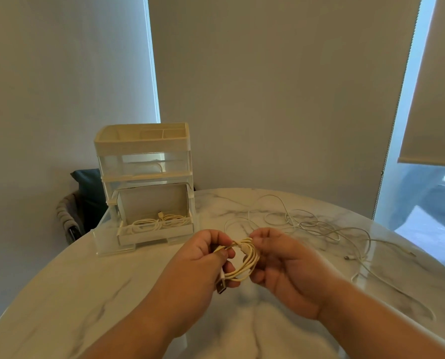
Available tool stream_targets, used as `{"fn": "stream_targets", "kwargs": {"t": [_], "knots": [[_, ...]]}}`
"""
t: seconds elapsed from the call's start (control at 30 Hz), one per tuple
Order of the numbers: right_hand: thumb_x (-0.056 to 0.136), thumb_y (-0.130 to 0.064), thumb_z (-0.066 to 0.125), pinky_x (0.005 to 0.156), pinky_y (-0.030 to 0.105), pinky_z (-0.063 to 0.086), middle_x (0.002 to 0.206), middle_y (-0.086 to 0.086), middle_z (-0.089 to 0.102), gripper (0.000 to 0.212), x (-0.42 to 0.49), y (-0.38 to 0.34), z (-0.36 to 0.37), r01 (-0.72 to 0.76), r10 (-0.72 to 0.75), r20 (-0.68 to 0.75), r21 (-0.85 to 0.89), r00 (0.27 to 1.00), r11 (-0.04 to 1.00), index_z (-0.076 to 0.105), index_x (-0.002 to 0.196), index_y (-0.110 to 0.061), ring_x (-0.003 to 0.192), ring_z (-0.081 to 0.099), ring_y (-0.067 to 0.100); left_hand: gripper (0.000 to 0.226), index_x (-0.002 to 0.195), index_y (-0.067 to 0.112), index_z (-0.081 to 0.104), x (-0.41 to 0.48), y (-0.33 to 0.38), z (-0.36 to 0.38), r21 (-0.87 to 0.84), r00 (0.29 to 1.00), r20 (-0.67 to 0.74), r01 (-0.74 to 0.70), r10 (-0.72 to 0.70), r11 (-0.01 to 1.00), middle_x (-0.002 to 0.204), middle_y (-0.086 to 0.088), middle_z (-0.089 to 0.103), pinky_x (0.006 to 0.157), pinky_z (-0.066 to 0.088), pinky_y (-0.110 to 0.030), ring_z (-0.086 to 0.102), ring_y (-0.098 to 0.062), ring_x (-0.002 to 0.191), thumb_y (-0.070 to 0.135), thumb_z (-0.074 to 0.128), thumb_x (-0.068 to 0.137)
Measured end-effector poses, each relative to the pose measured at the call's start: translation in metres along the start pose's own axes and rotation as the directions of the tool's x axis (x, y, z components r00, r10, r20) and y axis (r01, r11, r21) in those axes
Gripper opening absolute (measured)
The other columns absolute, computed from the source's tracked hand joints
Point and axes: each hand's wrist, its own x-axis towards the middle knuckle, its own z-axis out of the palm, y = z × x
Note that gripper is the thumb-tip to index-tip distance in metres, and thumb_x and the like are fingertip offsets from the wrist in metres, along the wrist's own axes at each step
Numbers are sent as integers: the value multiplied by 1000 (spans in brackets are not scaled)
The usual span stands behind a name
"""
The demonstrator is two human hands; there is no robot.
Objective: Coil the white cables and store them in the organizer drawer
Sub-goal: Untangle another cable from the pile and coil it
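The left hand (206, 257) pinches the tail of the coiled white cable (244, 263) while the right hand (281, 265) grips its loops, seemingly so they cannot spring apart, with the open drawer (154, 235) beyond the grip to its left and the uncoiled cables (320, 226) beyond to its right.

Home room, round marble table (86, 294), roller blinds (434, 86), cushioned chair (86, 193) beside the wall

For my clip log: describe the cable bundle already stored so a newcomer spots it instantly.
On the marble table, a clear organizer stands far left, its bottom drawer pulled open. A coiled white cable bundle lies inside that drawer. Unlike the hand-held coil or the loose cables at right, it is boxed in.
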Motion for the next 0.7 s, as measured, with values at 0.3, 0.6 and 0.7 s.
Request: {"fn": "stream_targets", "kwargs": {"t": [0.3, 0.6, 0.7], "knots": [[88, 9, 62, 60, 31, 48, 76, 13, 67, 14, -4, -7, -5, 203, -255, -109, -351, 961, 914, 63, 98, -1, 66, 60, 23, 22, 112, 24, 62, -3, 3, -2, -4, 995, 74, 66, -65, 998, 82, -10, 70, 74, 55, -39, 66, -23, 77, 9, 62, 95], [91, 3, 61, 63, 34, 52, 79, 16, 68, 6, -6, -7, -2, 192, -221, -37, -372, 975, 908, 65, 94, -1, 66, 63, 24, 16, 102, 2, 69, -7, 7, -4, 49, 965, 150, 211, -216, 976, 79, -15, 70, 59, 53, -32, 62, -20, 63, 14, 60, 97], [94, -12, 63, 69, 40, 50, 90, 19, 69, 13, -3, -4, -5, 194, -226, -55, -342, 973, 919, 68, 102, -3, 76, 63, 27, 15, 102, 1, 67, -5, 6, -3, -51, 972, 103, 217, -211, 975, 79, -14, 70, 58, 55, -32, 65, -21, 65, 11, 58, 97]]}}
